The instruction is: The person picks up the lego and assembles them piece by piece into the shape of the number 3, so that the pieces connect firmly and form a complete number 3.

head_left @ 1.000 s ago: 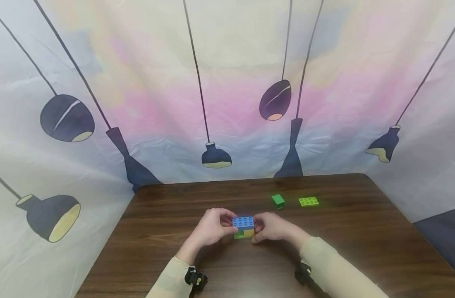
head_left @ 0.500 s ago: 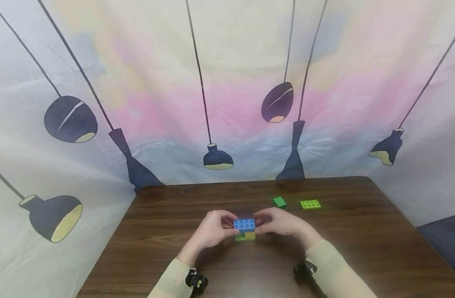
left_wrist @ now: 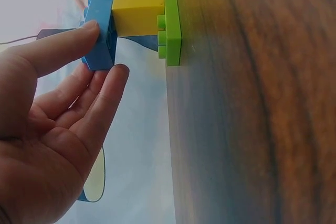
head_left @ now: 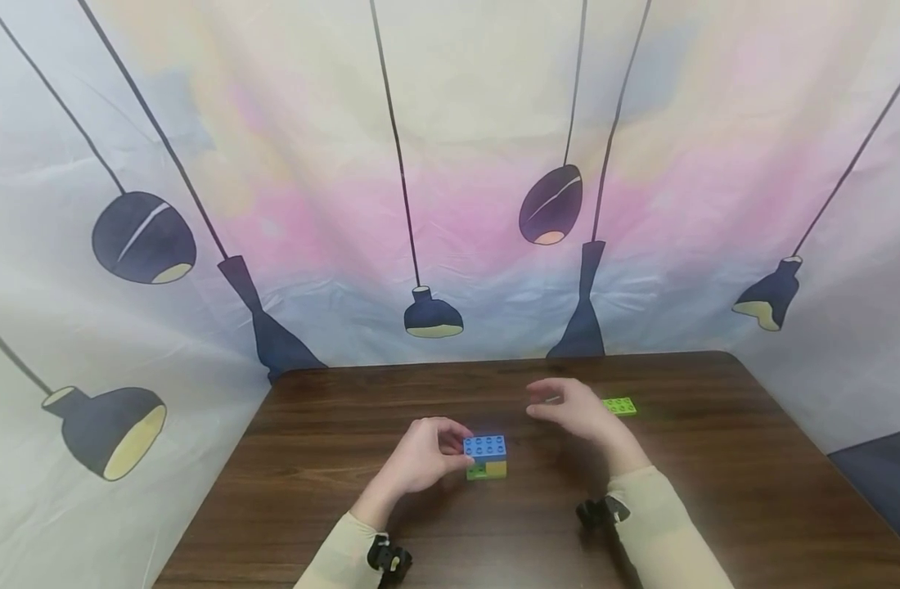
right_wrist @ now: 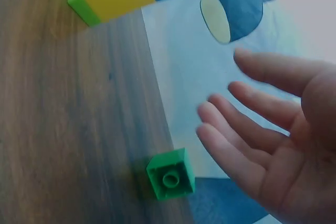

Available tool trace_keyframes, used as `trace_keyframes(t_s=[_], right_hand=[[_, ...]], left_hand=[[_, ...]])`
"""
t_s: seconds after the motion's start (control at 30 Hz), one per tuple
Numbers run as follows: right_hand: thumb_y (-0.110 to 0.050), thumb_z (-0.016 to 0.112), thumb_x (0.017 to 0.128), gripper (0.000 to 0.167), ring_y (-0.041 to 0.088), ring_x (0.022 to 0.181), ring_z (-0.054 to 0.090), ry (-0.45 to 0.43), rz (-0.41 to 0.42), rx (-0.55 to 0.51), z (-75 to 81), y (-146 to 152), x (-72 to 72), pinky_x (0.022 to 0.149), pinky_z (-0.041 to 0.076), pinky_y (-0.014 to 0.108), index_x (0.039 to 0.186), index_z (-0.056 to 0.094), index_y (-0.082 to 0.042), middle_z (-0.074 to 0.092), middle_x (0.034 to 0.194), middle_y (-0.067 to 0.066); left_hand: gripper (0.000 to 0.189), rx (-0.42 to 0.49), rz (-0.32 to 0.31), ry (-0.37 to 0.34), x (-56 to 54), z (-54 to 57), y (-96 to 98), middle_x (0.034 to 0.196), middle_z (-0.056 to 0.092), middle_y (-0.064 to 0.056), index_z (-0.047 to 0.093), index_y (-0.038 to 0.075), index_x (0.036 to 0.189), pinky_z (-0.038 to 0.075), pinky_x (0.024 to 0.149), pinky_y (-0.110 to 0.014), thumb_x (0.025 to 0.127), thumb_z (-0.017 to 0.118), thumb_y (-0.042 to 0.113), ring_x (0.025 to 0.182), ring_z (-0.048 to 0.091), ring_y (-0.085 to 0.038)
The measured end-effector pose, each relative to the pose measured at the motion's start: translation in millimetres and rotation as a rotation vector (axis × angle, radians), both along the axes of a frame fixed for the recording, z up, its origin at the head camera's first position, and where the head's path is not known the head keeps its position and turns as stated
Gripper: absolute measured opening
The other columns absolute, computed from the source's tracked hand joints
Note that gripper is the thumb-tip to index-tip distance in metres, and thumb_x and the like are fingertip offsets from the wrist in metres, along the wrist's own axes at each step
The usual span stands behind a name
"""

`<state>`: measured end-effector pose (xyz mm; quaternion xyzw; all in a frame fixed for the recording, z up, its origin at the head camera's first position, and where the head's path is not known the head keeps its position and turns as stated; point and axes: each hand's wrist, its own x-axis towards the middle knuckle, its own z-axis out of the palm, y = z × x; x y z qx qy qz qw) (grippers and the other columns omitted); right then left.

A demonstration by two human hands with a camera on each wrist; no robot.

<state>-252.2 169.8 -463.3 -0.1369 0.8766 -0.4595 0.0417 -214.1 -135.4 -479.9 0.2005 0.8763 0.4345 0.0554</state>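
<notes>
A small stack stands on the table in front of me: a blue eight-stud toy brick (head_left: 484, 447) on top, a yellow brick (left_wrist: 138, 9) under it, and a lime green plate (left_wrist: 173, 30) at the bottom. The blue brick overhangs the yellow one on the left. My left hand (head_left: 425, 451) pinches that overhanging end between thumb and fingers. Behind and right of the stack, my right hand (head_left: 577, 411) is off it, fingers spread and holding nothing. Close to its fingertips lies a green brick (right_wrist: 170, 176), hollow side showing in the right wrist view; the hand hides it in the head view.
Another lime green plate (head_left: 622, 406) lies just beyond the right hand, partly covered by it. The dark wooden table (head_left: 332, 507) ends at a cloth backdrop (head_left: 347, 319) printed with hanging lamps. Dark camera mounts (head_left: 389, 556) sit on both wrists.
My right hand has let go of the stack's right side and moved back and right, over the green brick's spot. The left hand has stayed on the blue brick.
</notes>
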Motion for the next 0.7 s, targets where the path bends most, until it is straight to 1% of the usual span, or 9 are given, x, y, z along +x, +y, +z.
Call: trace_keyframes(t_s=[0.07,0.13,0.23,0.37,0.57,0.7], right_hand=[[-0.023,0.079,0.098,0.046,0.033,0.117,0.071,0.017,-0.051,-0.007,-2.4,3,-3.5,0.097,0.056,0.052,0.139,0.068,-0.002,0.074,0.127,0.015],[-0.019,0.078,0.098,0.044,0.034,0.116,0.071,0.031,-0.086,-0.011,-4.9,6,-6.2,0.095,0.057,0.051,0.137,0.068,0.000,0.074,0.127,0.018],[-0.017,0.078,0.098,0.044,0.036,0.119,0.070,0.033,-0.144,-0.009,-8.9,10,-9.1,0.096,0.056,0.052,0.137,0.068,0.000,0.072,0.131,0.019],[-0.018,0.078,0.098,0.046,0.040,0.125,0.065,0.025,-0.211,0.021,-12.8,17,-12.1,0.100,0.053,0.055,0.140,0.067,-0.001,0.069,0.136,0.020],[-0.020,0.079,0.097,0.053,0.046,0.133,0.058,-0.016,-0.224,0.072,-16.2,21,-14.4,0.105,0.048,0.060,0.144,0.062,-0.001,0.063,0.143,0.025],[-0.022,0.079,0.097,0.057,0.049,0.135,0.054,-0.045,-0.222,0.085,-19.6,19,-15.2,0.105,0.047,0.062,0.147,0.060,-0.001,0.059,0.147,0.027]], left_hand=[[0.029,0.002,-0.002,0.002,-0.2,0.1,0.1,0.103,0.072,0.003,0.078,0.012,0.115,0.062,0.081,-0.034,0.089,0.089,0.013,0.091,0.071,-0.013],[0.029,0.001,0.001,0.000,-0.2,0.0,0.1,0.104,0.073,0.003,0.078,0.013,0.116,0.062,0.082,-0.034,0.089,0.090,0.014,0.091,0.071,-0.013],[0.030,0.001,0.002,-0.004,0.1,0.0,0.1,0.104,0.073,0.002,0.078,0.012,0.116,0.062,0.082,-0.035,0.089,0.090,0.014,0.091,0.071,-0.014],[0.030,-0.002,0.006,-0.007,-0.1,-0.1,0.2,0.103,0.073,0.002,0.078,0.013,0.116,0.062,0.082,-0.036,0.089,0.090,0.014,0.090,0.072,-0.014],[0.031,-0.001,0.005,-0.008,-0.1,0.2,0.2,0.103,0.073,0.002,0.078,0.012,0.116,0.063,0.082,-0.036,0.088,0.090,0.014,0.090,0.072,-0.014],[0.030,0.002,0.003,-0.010,1.2,1.2,0.0,0.102,0.073,0.002,0.078,0.012,0.116,0.062,0.081,-0.035,0.088,0.090,0.014,0.090,0.072,-0.014]])
